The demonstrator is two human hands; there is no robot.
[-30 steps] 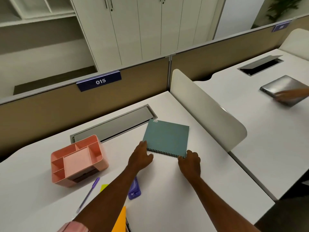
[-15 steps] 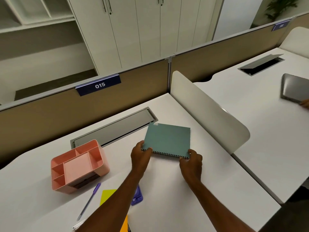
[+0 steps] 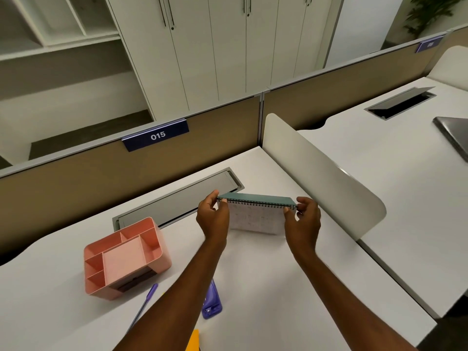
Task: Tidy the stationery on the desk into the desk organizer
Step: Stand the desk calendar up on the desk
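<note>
While both hands, left hand, right hand, pinch its ends, teal spiral notebook lifted, white pages hanging.

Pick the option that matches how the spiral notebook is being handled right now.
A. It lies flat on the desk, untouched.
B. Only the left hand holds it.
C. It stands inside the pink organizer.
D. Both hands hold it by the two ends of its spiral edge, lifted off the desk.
D: the left hand and right hand pinch opposite ends of the spiral notebook, raised above the desk.
</note>
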